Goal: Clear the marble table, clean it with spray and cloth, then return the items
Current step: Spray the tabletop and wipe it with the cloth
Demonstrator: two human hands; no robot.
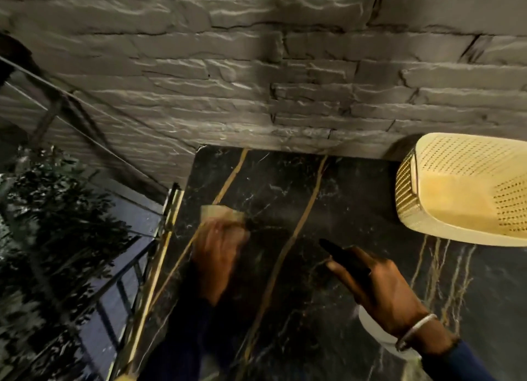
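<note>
A pale cloth [222, 214] is pressed onto the marble bench [285, 187] near its left edge by the left hand [219, 246] (too blurry to tell if it's gripped or just flat-palmed tbh), and a black-nozzled spray bottle [339, 252] is gripped in the right hand [379, 289] over the middle.

Furnished indoor living space, seemingly a home or lounge. A glossy black marble table [299, 181] with gold veins and a brass-coloured edge stands against a wall of rough grey stacked stone [256, 67]. A glowing cream lamp [462, 187] with a perforated shade sits on it; a leafy plant [57, 209] stands alongside.
</note>
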